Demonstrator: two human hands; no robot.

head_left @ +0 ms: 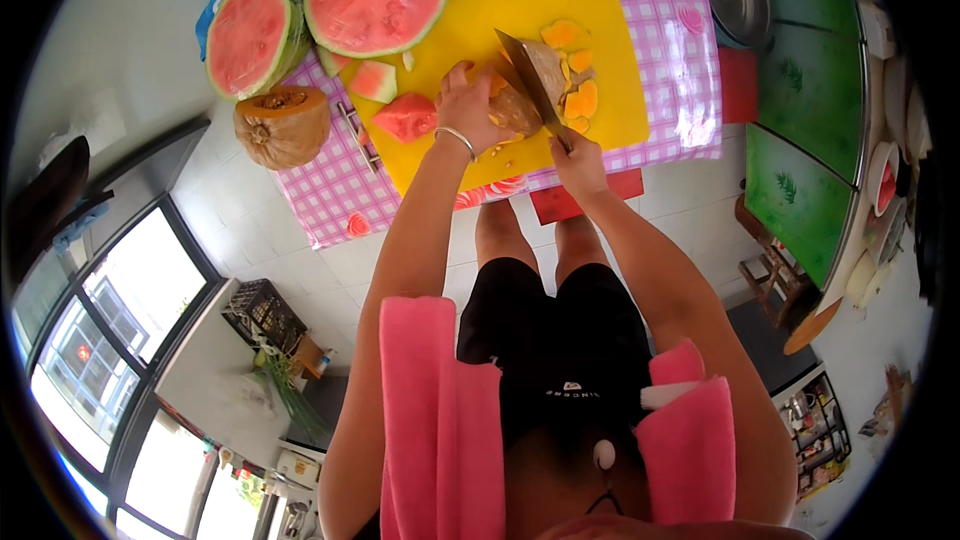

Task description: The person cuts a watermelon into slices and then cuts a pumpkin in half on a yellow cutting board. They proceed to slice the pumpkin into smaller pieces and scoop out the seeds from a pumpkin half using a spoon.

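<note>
Where white tiles spread, a pink checked tablecloth bears a yellow board.

Bright daylight throughout, pouring in from the big windows at lower left, panes nearly blown out to white. Colours punchy on the yellow cutting board, evenly lit, only soft short shadows there. Mild sheen on the white floor tiles. Heavy fisheye bend: window frames curving, green panels at right bowed. Black vignette all round the rim. Centre fairly sharp, slight softness on the knife blade; edges smeared and murky, small detail lost.
</note>
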